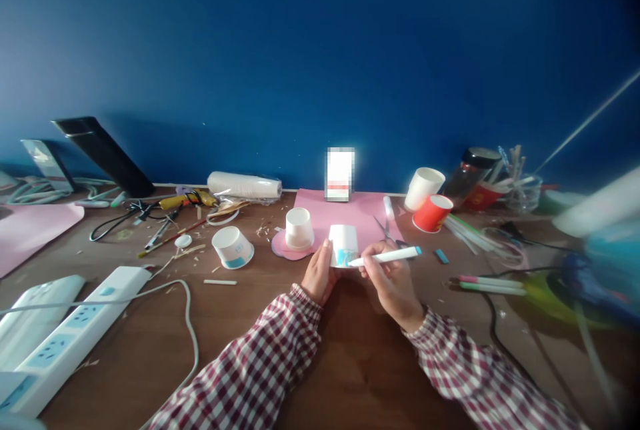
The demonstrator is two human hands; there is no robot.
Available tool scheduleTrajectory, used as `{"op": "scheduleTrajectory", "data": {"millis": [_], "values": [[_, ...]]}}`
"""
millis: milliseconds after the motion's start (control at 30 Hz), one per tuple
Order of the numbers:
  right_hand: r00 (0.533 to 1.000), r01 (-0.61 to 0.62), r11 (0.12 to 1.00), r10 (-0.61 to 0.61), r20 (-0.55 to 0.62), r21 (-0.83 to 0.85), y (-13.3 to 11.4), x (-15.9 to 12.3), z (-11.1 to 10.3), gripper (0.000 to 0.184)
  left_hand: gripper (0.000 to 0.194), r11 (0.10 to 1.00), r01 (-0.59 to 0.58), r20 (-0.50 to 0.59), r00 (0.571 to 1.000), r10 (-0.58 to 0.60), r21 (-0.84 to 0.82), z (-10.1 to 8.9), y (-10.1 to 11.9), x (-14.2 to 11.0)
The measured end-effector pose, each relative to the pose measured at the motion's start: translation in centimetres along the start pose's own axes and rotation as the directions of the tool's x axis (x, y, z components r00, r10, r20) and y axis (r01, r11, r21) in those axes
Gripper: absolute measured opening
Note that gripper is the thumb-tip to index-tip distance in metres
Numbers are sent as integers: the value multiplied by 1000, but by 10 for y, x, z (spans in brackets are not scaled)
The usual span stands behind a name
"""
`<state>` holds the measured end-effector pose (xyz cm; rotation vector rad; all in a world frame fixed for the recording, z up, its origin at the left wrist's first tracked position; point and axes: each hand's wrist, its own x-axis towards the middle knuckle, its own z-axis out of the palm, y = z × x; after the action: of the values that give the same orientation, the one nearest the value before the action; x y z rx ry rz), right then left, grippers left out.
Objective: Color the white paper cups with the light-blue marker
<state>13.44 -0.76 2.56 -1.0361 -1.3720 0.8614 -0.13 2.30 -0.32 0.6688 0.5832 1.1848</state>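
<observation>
My left hand (321, 273) is closed around the left side of a white paper cup (343, 238), which is held upside down over the table. Blue colouring shows on the lower part of the cup. A white marker (393, 256) with a blue end is pinched in my right hand (391, 283), its tip at the coloured patch. To the left stand an upturned white paper cup (299, 229) and another white cup (232, 247) with a blue patch near its rim. Scissors (386, 230) lie just beyond my right hand.
Pink paper (320, 207) lies under a bright, blurred-out screen (340, 173) by the wall. At right stand a red paper cup (434, 213) and a white cup (424, 188). A power strip (95, 323) and its cable lie at left, near a sleeve of stacked cups (244, 185).
</observation>
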Motion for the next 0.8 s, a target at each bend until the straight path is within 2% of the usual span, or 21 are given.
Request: {"op": "scheduleTrajectory", "data": {"millis": [167,300,467,600,733,800], "values": [[1000,4,1000,-4,-8,5,-1,-1,1,21,45,1000,-17,1,1000,17,18,0,-3,0],[999,33,998,-31,42,-50,-2,-1,0,21,40,999,-41,-49,998,42,17,-1,-5,0],[1000,24,999,-24,-15,-35,1,0,-1,19,46,1000,-21,-41,999,21,19,0,-3,0],[999,-2,1000,2,36,-6,1,1,0,21,46,999,-37,-44,998,37,9,1,-1,-1],[1000,-10,1000,10,-5,0,1,1,-1,19,46,999,-31,-47,998,32,17,2,-1,-1],[1000,-18,1000,18,13,2,2,1,-2,19,46,999,-30,-50,998,32,31,1,-2,0]]}}
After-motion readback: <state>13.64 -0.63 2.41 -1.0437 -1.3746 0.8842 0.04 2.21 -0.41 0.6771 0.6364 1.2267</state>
